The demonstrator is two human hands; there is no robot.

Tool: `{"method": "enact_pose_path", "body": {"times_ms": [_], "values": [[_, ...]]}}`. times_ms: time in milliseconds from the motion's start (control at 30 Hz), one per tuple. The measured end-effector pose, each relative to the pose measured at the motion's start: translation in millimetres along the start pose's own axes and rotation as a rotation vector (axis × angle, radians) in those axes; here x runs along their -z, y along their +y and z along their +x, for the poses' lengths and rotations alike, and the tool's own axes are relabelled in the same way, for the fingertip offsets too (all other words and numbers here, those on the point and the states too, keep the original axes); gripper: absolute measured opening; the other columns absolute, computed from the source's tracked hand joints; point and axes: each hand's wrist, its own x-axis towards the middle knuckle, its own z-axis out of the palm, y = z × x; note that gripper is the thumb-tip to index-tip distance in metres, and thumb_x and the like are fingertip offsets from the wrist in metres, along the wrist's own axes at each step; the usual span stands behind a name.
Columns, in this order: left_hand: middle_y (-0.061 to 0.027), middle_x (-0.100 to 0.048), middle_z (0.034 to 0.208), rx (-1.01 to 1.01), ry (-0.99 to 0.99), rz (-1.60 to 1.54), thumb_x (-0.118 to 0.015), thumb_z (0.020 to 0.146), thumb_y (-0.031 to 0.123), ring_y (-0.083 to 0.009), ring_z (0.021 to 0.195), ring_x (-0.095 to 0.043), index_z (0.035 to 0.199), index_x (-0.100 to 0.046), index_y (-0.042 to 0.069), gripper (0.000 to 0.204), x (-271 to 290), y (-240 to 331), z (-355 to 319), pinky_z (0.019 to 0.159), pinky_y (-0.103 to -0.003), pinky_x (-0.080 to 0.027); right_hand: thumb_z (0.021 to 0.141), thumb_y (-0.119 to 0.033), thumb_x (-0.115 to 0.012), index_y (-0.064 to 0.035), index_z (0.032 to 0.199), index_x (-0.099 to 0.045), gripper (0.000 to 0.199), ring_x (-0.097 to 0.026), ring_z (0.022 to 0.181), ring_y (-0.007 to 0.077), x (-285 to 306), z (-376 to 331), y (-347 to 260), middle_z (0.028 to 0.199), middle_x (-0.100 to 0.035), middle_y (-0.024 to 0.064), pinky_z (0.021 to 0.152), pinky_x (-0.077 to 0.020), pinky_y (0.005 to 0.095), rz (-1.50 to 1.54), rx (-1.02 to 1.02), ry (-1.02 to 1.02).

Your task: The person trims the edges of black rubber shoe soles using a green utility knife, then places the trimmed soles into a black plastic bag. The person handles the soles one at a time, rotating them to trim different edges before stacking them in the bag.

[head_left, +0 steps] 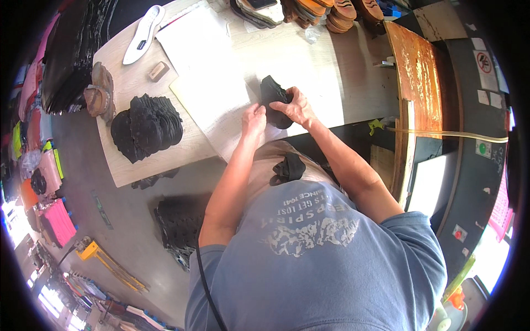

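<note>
Close to me, at the near edge of the pale wood-grain table (pixel 361 83), I have my right hand (pixel 299 108) closed around a small, dark bundle of thin black pieces (pixel 271 90). My left hand (pixel 253 120) curls at its left side; whether it pinches anything, I can't tell. This bundle looks mid-handling. Farther off, toward the left end, sits a larger ruffle-edged black pile (pixel 148 127), finished or waiting, I can't say.

From the right hand (pixel 298 107), free passage is left at two o'clock over bare tabletop (pixel 365 59); reach is obstructed at one by brown shoe parts (pixel 339 20), at nine by the large black stack (pixel 146 127).
</note>
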Motion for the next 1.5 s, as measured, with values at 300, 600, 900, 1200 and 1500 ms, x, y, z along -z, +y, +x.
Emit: {"method": "enact_pose_path", "body": {"times_ms": [300, 600, 900, 1200, 1500], "values": [[-0.0084, -0.065, 0.125, -0.118, -0.374, -0.415, -0.059, 0.106, 0.041, -0.0165, 0.115, -0.059, 0.132, -0.061, 0.0, 0.048, 34.0, 41.6, -36.0, 0.1, -0.034, -0.048, 0.076, -0.045, -0.087, 0.0056, 0.131, -0.059, 0.079, -0.065, 0.111, 0.0253, 26.6, -45.4, -44.4, 0.118, -0.067, 0.0209, 0.096, -0.0514, 0.0358, 0.407, -0.061, -0.213], [-0.0183, -0.062, 0.136, 0.185, -0.874, -1.145, -0.048, 0.109, 0.04, -0.0287, 0.125, -0.061, 0.146, -0.047, -0.004, 0.058, 44.1, 58.6, -72.3, 0.108, -0.043, -0.049, 0.105, -0.045, -0.059, 0.0009, 0.114, -0.072, 0.048, -0.066, 0.104, 0.0175, 73.0, -44.6, -88.3, 0.106, -0.073, 0.0094, 0.093, -0.0531, 0.032, 0.432, 0.284, -0.085], [-0.0143, -0.062, 0.133, 0.198, -0.826, -0.99, -0.044, 0.109, 0.039, -0.0261, 0.12, -0.062, 0.147, -0.045, -0.002, 0.056, 35.9, 48.7, -89.3, 0.105, -0.042, -0.05, 0.103, -0.039, -0.066, -0.0038, 0.091, -0.076, 0.039, -0.067, 0.083, 0.013, 47.2, -44.5, -93.0, 0.083, -0.072, 0.0037, 0.084, -0.0534, 0.0291, 0.712, 0.21, -0.473], [-0.0163, -0.065, 0.117, -0.028, -0.937, -1.218, -0.05, 0.106, 0.048, -0.0298, 0.097, -0.068, 0.144, -0.045, -0.002, 0.063, 32.5, 74.9, -94.6, 0.085, -0.046, -0.061, 0.109, -0.041, -0.052, -0.0008, 0.136, -0.061, 0.049, -0.062, 0.118, 0.0183, 80.0, -55.0, -115.3, 0.126, -0.067, 0.0104, 0.102, -0.05, 0.0336, 0.744, 0.579, -0.419], [-0.0142, -0.069, 0.103, -0.083, -1.396, -1.815, -0.058, 0.101, 0.017, -0.0288, 0.067, -0.07, 0.132, -0.058, -0.006, 0.039, 55.5, 155.6, -122.5, 0.054, -0.037, -0.06, 0.093, -0.03, -0.072, -0.0033, 0.118, -0.07, 0.037, -0.07, 0.104, 0.0376, 175.5, -29.7, 20.6, 0.109, -0.073, 0.0198, 0.092, -0.0553, 0.0444, -0.534, 0.443, 0.096]]}}
